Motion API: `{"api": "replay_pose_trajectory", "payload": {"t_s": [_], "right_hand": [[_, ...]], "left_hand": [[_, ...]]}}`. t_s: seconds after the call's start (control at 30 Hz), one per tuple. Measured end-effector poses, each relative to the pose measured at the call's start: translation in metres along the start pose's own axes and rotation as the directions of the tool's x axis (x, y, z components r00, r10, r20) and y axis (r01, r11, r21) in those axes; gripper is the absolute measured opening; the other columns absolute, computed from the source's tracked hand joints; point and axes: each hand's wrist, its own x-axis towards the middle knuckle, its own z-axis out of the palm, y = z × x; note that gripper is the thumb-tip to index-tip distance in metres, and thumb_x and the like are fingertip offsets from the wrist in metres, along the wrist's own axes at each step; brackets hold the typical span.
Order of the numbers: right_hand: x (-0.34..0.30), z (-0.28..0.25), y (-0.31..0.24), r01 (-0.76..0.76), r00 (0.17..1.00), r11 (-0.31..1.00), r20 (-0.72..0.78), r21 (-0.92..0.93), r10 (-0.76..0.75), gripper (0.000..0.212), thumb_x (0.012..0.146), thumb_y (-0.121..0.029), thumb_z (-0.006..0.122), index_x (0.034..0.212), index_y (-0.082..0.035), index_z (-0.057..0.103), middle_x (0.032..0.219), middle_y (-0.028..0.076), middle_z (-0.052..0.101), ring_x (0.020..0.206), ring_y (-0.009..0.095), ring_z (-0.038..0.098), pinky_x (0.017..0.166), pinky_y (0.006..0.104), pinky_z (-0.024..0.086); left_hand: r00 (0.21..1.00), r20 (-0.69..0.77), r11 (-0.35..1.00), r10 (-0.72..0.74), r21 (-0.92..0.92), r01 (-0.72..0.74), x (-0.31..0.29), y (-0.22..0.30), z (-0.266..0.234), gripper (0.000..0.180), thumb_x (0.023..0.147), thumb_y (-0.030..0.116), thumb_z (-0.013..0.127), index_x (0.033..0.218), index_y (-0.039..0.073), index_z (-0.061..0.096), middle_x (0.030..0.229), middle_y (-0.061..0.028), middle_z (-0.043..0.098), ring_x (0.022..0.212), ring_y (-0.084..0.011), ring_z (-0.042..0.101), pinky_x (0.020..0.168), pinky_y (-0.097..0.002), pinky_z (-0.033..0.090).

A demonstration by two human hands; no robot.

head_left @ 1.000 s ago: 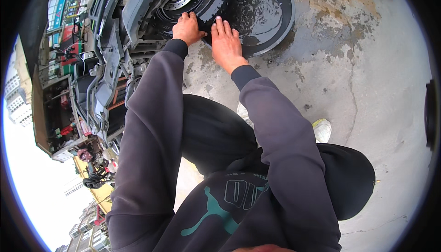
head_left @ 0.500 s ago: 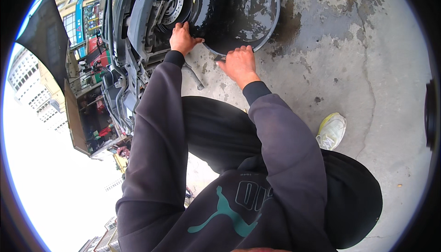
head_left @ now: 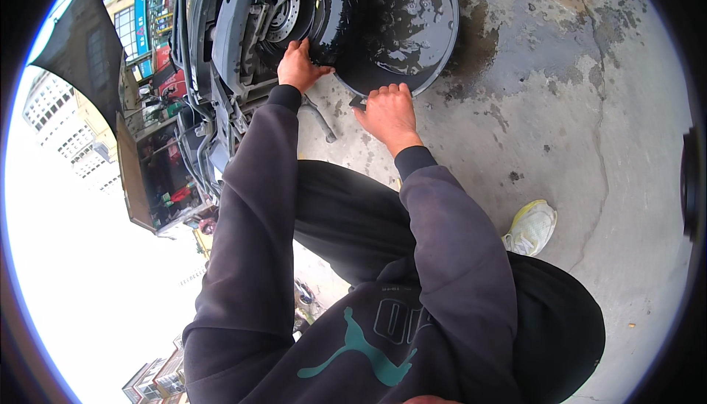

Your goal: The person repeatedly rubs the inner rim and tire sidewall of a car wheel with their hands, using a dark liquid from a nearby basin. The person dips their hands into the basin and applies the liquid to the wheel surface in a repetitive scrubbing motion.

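A black tyre [head_left: 338, 17] on the wheel of a grey scooter [head_left: 234, 28] dips into a round dark tub [head_left: 454, 28] of water. My left hand [head_left: 300, 67] grips the near edge of the tyre, thumb stretched to the right and fingertips hidden toward the wheel. Just inside the tyre shows a silver brake disc [head_left: 282, 17]. Over the tub's near rim curl the fingers of my right hand [head_left: 389, 114], beside a small dark tab at the rim, perhaps a handle. The water shines with bright reflections, and what lies under it is hidden.
A dark stand leg [head_left: 321, 120] of the scooter reaches toward me on the concrete floor [head_left: 545, 146], which has wet patches beside the tub. My white shoe [head_left: 532, 227] is planted at the right. Stall-like shelving [head_left: 173, 176] and buildings stand at the left.
The view has shifted a little, so the scene sits slightly lower and to the right. Both hands keep their places on the tyre and tub rim.
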Motion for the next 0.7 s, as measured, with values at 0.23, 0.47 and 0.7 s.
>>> {"api": "replay_pose_trajectory", "payload": {"t_s": [0.23, 0.47, 0.7], "right_hand": [[-0.0012, 0.0000, -0.0016, -0.016, 1.000, 1.000, -0.025, -0.010, 0.015, 0.050, 0.087, -0.060, 0.070, 0.087, -0.010, 0.078, 0.083, 0.004, 0.072, 0.087, 0.021, 0.067, 0.088, 0.0377, 0.045], [0.0011, 0.0008, 0.0003, -0.018, 0.999, 1.000, -0.038, 0.024, 0.019, 0.050, 0.086, -0.060, 0.071, 0.087, -0.010, 0.078, 0.085, 0.005, 0.073, 0.089, 0.021, 0.068, 0.088, 0.0378, 0.045], [-0.0008, 0.0011, -0.0002, -0.022, 0.999, 0.999, -0.047, 0.023, 0.023, 0.049, 0.084, -0.059, 0.074, 0.085, -0.010, 0.078, 0.085, 0.005, 0.073, 0.089, 0.021, 0.068, 0.089, 0.0371, 0.045]], "left_hand": [[0.999, 0.048, 0.998, 0.009, 0.055, -0.012, 0.0049, 0.0018, -0.0014, 0.093, 0.062, 0.048, 0.096, 0.134, -0.001, 0.062, 0.117, -0.0160, 0.063, 0.108, -0.0345, 0.068, 0.092, -0.0431, 0.056], [0.999, 0.047, 0.998, 0.000, 0.055, -0.003, 0.0057, 0.0016, -0.0029, 0.096, 0.060, 0.049, 0.096, 0.135, 0.000, 0.062, 0.116, -0.0157, 0.064, 0.106, -0.0345, 0.069, 0.090, -0.0433, 0.057], [1.000, -0.010, 0.999, 0.022, 0.046, -0.021, 0.0024, -0.0005, 0.0011, 0.092, 0.058, 0.050, 0.097, 0.130, 0.003, 0.062, 0.118, -0.0142, 0.063, 0.108, -0.0340, 0.069, 0.089, -0.0445, 0.059]]}}
